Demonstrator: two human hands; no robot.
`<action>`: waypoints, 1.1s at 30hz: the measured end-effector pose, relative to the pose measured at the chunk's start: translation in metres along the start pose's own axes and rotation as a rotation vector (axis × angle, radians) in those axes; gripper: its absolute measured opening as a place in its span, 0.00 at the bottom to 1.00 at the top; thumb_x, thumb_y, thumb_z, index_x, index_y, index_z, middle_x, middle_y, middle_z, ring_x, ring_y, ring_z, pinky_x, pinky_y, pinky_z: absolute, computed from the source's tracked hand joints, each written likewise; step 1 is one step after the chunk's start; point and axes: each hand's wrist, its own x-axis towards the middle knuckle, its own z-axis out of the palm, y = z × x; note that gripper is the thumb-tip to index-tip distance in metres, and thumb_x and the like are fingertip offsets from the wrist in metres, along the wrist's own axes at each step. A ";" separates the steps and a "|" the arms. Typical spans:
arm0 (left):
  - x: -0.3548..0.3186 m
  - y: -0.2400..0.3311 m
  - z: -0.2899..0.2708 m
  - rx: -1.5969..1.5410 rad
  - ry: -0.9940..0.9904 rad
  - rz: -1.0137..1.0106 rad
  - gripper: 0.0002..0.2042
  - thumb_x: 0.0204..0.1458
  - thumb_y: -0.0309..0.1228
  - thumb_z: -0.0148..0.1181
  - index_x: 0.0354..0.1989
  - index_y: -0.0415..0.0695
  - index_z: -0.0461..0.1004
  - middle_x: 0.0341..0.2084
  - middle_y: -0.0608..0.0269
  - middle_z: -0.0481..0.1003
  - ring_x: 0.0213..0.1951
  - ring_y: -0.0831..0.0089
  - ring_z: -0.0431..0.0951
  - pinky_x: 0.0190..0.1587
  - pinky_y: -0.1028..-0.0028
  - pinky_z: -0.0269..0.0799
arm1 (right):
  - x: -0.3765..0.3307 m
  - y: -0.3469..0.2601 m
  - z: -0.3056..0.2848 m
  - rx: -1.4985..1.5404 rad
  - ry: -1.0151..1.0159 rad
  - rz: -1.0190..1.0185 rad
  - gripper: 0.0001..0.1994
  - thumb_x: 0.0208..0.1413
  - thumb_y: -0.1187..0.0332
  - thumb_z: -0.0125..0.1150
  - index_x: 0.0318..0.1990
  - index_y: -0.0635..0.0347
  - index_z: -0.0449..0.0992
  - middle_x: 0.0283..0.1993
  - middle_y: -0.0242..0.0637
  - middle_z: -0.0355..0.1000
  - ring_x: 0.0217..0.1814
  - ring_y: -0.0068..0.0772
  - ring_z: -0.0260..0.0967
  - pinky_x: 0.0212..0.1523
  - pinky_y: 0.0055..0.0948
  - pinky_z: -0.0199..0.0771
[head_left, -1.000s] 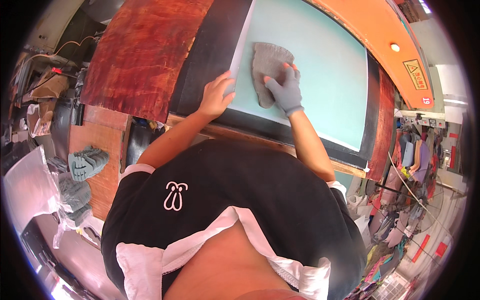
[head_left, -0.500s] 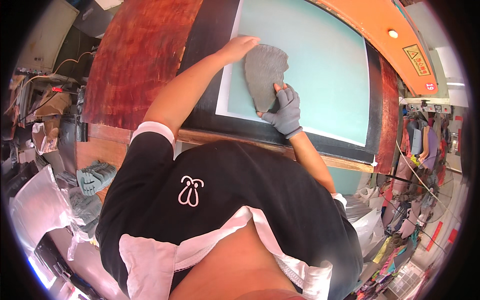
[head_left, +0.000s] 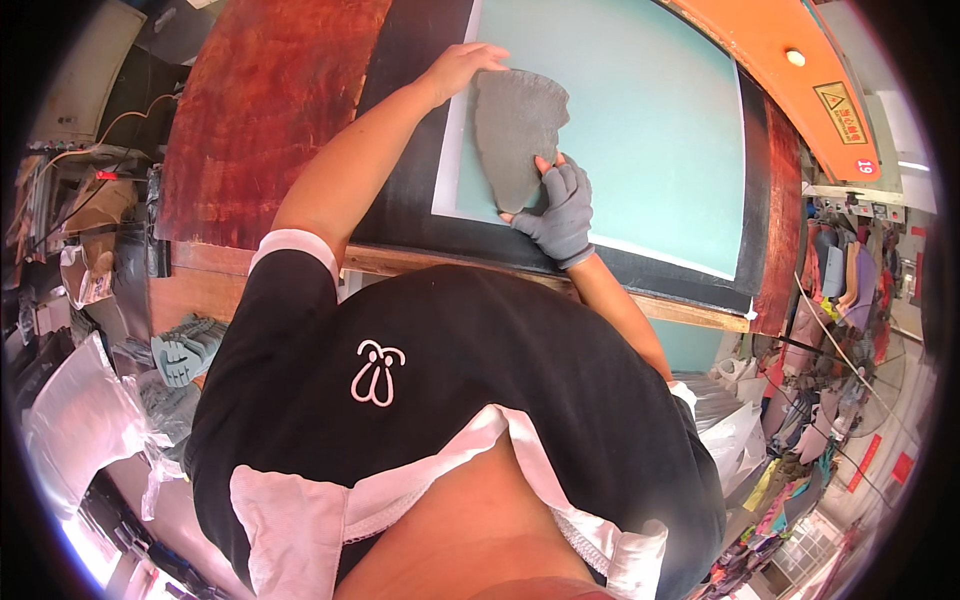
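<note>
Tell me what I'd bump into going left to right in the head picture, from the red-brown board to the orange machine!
Red-brown board → left hand → grey piece → gloved right hand → orange machine.

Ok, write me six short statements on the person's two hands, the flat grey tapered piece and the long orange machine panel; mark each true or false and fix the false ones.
1. The flat grey tapered piece has an uneven edge. True.
2. Its narrow end is uppermost in the picture. False: the broad end is uppermost and the narrow end is lower.
3. The right hand wears a grey fabric glove with some fingertips bare. True.
4. The left hand wears one too. False: the left hand is bare.
5. The left hand is at the piece's broad end. True.
6. The orange panel is left of the sheet. False: the long orange machine panel is right of the pale blue-green sheet.
</note>
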 end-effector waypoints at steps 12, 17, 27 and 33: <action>-0.004 0.000 0.005 0.087 0.075 0.088 0.20 0.59 0.40 0.42 0.52 0.38 0.68 0.42 0.62 0.77 0.53 0.72 0.68 0.60 0.72 0.54 | 0.005 -0.004 -0.004 -0.027 -0.042 -0.020 0.43 0.25 0.54 0.75 0.53 0.61 0.65 0.50 0.46 0.66 0.56 0.54 0.60 0.56 0.44 0.59; -0.012 -0.003 0.007 0.207 0.171 0.183 0.22 0.60 0.39 0.45 0.58 0.37 0.61 0.51 0.60 0.71 0.54 0.70 0.68 0.59 0.72 0.57 | -0.015 -0.001 -0.014 -0.039 -0.073 0.033 0.39 0.32 0.58 0.74 0.55 0.62 0.64 0.53 0.47 0.64 0.56 0.52 0.61 0.54 0.41 0.62; -0.181 -0.013 0.023 0.755 0.279 0.478 0.09 0.46 0.28 0.60 0.36 0.40 0.73 0.31 0.56 0.73 0.36 0.58 0.73 0.40 0.64 0.68 | -0.111 0.058 -0.088 -0.335 0.097 0.276 0.08 0.45 0.68 0.61 0.32 0.57 0.71 0.31 0.39 0.67 0.34 0.44 0.64 0.36 0.38 0.65; -0.122 -0.017 0.019 0.959 0.317 0.516 0.08 0.43 0.28 0.63 0.20 0.44 0.70 0.19 0.63 0.67 0.24 0.63 0.70 0.26 0.67 0.66 | -0.047 0.117 -0.061 -0.385 0.264 0.289 0.08 0.44 0.66 0.61 0.20 0.53 0.67 0.21 0.35 0.65 0.23 0.43 0.63 0.24 0.41 0.62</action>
